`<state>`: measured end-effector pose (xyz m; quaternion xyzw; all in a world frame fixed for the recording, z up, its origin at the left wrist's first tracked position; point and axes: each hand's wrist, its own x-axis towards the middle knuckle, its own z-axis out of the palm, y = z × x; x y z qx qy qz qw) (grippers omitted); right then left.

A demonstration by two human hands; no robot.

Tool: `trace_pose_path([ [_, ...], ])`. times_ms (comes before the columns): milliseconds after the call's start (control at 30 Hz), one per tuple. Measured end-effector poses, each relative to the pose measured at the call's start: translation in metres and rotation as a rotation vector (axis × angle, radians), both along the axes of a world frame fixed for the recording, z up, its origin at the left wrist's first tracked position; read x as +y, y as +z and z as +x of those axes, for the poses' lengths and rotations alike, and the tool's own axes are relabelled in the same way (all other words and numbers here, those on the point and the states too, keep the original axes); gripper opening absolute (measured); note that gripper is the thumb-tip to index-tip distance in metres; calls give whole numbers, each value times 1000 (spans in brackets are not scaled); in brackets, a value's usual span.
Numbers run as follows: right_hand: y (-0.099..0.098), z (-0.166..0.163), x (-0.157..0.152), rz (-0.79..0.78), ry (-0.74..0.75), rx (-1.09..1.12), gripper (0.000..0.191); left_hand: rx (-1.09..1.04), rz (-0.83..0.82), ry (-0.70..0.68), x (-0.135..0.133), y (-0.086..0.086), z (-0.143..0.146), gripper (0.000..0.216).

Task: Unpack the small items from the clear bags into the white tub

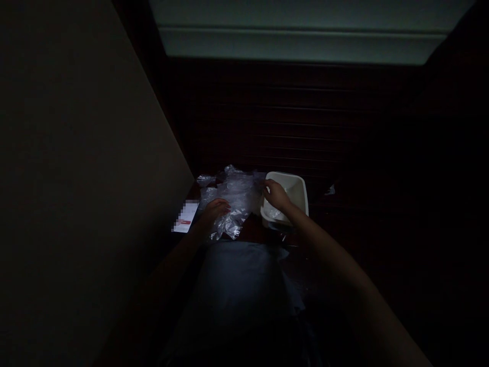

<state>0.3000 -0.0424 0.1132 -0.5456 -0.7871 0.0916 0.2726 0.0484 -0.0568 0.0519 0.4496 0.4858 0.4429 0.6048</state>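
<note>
A crumpled heap of clear plastic bags [239,191] lies on a dark surface in front of me. My left hand [216,210] rests at the heap's near left side, fingers loosely stretched over the plastic. At the heap's right edge, my right hand [275,195] has its fingers pinched together on thin clear plastic, above the left rim of a white plastic bin [301,196]. Some clear plastic shows inside the bin. Dim light hides the exact fingertip contact.
A lit phone [187,216] lies left of the heap, by a plain wall [114,153]. Dark slatted panelling [286,107] stands behind. Pale grey cloth [237,285] is nearest me. A small white scrap [330,190] lies right of the bin.
</note>
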Motion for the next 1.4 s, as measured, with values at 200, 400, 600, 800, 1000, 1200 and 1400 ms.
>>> trace_pose_path([
  [200, 11, -63, -30, -59, 218, -94, 31, 202, 122, 24, -3, -14, -14, 17],
  [400, -26, -93, -51, -269, 201, -267, 33, 347, 177, 112, -16, -35, -32, 8],
  [600, -57, -104, -62, -368, 132, -354, 28, 370, 164, 117, -21, -64, -38, 8],
  [800, -57, -104, -46, -249, -24, -358, 31, 384, 199, 126, -11, -72, -34, 5],
  [1000, -56, -108, -17, -230, -95, -387, 40, 385, 236, 59, 2, -62, -32, 5],
  [1200, -62, -116, 10, -215, -102, -367, 41, 562, 318, 48, 18, -51, -34, 6],
  [1400, -79, -116, 20, -226, -187, -380, 42, 914, 453, 84, 29, -39, -38, 13],
])
